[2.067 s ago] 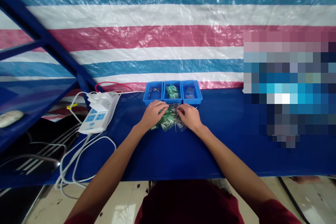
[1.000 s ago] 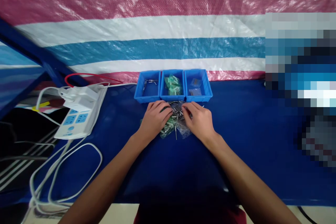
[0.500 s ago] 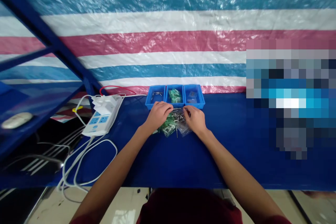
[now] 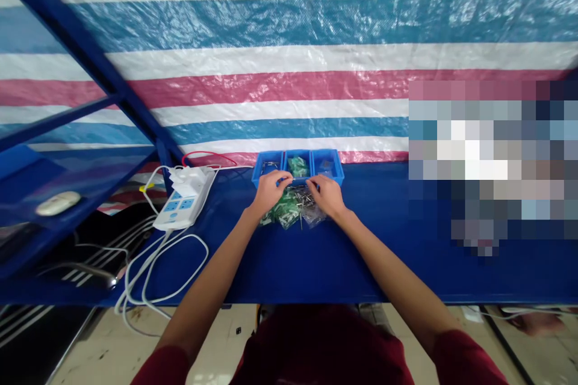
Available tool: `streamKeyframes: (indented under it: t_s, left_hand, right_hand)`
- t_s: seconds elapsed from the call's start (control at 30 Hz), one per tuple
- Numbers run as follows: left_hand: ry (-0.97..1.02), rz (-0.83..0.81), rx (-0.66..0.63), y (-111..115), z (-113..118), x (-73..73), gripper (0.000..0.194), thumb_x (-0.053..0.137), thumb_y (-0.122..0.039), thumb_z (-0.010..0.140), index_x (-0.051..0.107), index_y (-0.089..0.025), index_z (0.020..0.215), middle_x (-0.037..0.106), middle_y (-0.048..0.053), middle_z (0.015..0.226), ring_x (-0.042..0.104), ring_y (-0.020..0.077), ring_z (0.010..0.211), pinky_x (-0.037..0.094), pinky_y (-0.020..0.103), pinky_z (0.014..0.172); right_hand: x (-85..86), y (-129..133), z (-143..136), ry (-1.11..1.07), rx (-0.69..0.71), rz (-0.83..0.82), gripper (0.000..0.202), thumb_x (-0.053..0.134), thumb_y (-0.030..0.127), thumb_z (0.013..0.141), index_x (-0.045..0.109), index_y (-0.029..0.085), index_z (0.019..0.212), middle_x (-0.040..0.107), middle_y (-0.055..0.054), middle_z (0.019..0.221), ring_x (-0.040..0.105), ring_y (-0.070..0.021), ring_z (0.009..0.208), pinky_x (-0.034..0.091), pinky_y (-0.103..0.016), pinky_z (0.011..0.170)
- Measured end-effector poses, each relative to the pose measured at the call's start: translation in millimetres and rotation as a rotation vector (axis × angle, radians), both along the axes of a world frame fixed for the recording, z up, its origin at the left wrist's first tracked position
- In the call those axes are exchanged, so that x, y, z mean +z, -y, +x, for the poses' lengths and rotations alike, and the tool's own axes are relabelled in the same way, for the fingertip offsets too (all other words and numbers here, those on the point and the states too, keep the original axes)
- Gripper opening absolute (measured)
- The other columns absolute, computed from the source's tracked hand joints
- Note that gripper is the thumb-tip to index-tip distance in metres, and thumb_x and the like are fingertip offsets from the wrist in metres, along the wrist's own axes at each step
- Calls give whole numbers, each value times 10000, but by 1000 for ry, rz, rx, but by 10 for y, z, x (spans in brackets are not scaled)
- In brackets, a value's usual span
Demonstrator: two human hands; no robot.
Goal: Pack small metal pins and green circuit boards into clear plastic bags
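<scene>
Left hand point(image 4: 270, 189): curled, fingers down on the green parts point(image 4: 283, 212); whether it grips, I cannot tell.
Right hand point(image 4: 326, 195): curled over the metal pins point(image 4: 301, 197); grip unclear.
Pile: on the blue table point(image 4: 316, 258), just before the three bins point(image 4: 298, 165).

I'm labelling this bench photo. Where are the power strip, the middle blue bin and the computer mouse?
power strip point(image 4: 181, 207): head view, socket face.
middle blue bin point(image 4: 289, 159): head view, left wall.
computer mouse point(image 4: 58, 203): head view, top shell.

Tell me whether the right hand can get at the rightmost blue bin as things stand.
Probably yes: the right hand rests on the pile of parts just in front of the rightmost blue bin, and nothing lies between them.
</scene>
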State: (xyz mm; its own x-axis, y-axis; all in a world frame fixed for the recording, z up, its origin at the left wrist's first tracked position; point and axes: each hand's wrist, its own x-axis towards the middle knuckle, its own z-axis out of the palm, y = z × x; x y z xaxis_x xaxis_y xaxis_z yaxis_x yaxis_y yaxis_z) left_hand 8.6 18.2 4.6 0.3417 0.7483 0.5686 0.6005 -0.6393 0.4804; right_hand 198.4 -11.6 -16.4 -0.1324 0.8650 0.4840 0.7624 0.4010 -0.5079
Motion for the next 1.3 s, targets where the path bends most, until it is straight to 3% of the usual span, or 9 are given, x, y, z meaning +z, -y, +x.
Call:
streamKeyframes:
  t_s: [0.3, 0.6, 0.7, 0.83, 0.93, 1.1, 1.3]
  left_hand:
    - [48, 37, 36, 35, 18, -49, 174, 549, -273, 880, 678, -174, 816, 712, 36, 820, 622, 152, 706, 477, 265, 719]
    - [12, 66, -34, 158, 13, -73, 201, 523, -276, 909, 681, -164, 854, 703, 67, 850, 642, 177, 823, 488, 301, 786]
    - [185, -32, -39, 173, 52, -100, 202, 575, -323, 881, 692, -163, 843, 711, 66, 861, 650, 180, 825, 503, 313, 803]
    - [547, -309, -52, 178, 136, -160, 282, 698, -400, 769, 703, -143, 884, 725, 77, 880, 672, 198, 792, 543, 321, 749]
    - [625, -417, -89, 182, 186, -176, 299, 733, -407, 726, 710, -138, 854, 731, 84, 882, 678, 212, 808, 547, 334, 766]
    - [572, -373, -131, 198, 161, -111, 291, 609, -433, 843, 668, -155, 908, 723, 85, 906, 675, 189, 815, 540, 316, 767]
    - [180, -95, -141, 216, 66, -71, 281, 530, -406, 906, 689, -176, 931, 706, 73, 894, 655, 173, 809, 513, 304, 764]
  right_hand:
    - [19, -31, -87, -27, 117, -6, 212, 451, 239, 921, 656, 184, 900, 694, -54, 887, 619, -182, 812, 421, -267, 734]
    - [-23, 90, -57, -122, 96, 41, 255, 440, 309, 947, 652, 168, 923, 690, -56, 867, 618, -168, 753, 425, -256, 699]
    - [-30, 93, -44, -140, 109, 59, 266, 427, 301, 953, 653, 168, 909, 695, -65, 899, 626, -172, 787, 440, -260, 730]
    - [-32, 120, -51, -187, 100, 64, 279, 420, 321, 958, 652, 180, 897, 698, -62, 878, 631, -176, 789, 455, -266, 750]
    - [-36, 145, -71, -204, 113, 73, 288, 424, 336, 958, 654, 186, 871, 696, -52, 822, 635, -173, 758, 458, -259, 725]
    - [-55, 162, -90, -169, 85, 53, 330, 409, 374, 961, 667, 190, 871, 704, -62, 833, 650, -180, 771, 463, -263, 719]
    - [-45, 162, -44, -216, 9, 60, 334, 386, 380, 965, 659, 192, 1005, 714, -68, 924, 659, -186, 829, 473, -273, 753]
